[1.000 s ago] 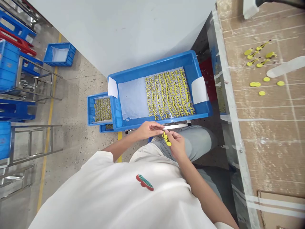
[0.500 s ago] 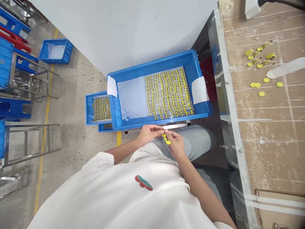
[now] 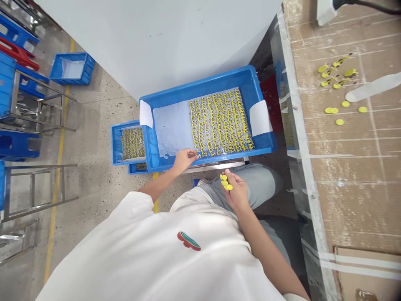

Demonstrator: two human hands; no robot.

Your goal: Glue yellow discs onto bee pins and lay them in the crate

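My left hand [image 3: 184, 161] reaches over the near edge of the large blue bin [image 3: 200, 88]. Its fingers pinch a small yellow figure [image 3: 198, 155] at the lower end of the leftmost row. Rows of small yellow-and-dark figures [image 3: 224, 121] cover the right part of the bin's white sheet [image 3: 173, 127]. Above my grey trouser leg, my right hand [image 3: 238, 190] is closed around several small yellow pieces with round discs [image 3: 224, 182]. What lies under its fingers is hidden.
On the cardboard-covered bench [image 3: 351, 179] at right lie several yellow figures [image 3: 336, 75] and loose yellow discs [image 3: 339, 122]. A smaller blue bin of figures [image 3: 118, 144] stands left of the large one. Another blue bin [image 3: 87, 71] and metal stool frames [image 3: 37, 167] are farther left.
My left hand has parted from my right and moved left and up to the bin's near edge with a figure. My right hand has shifted slightly right, still holding the yellow pieces.
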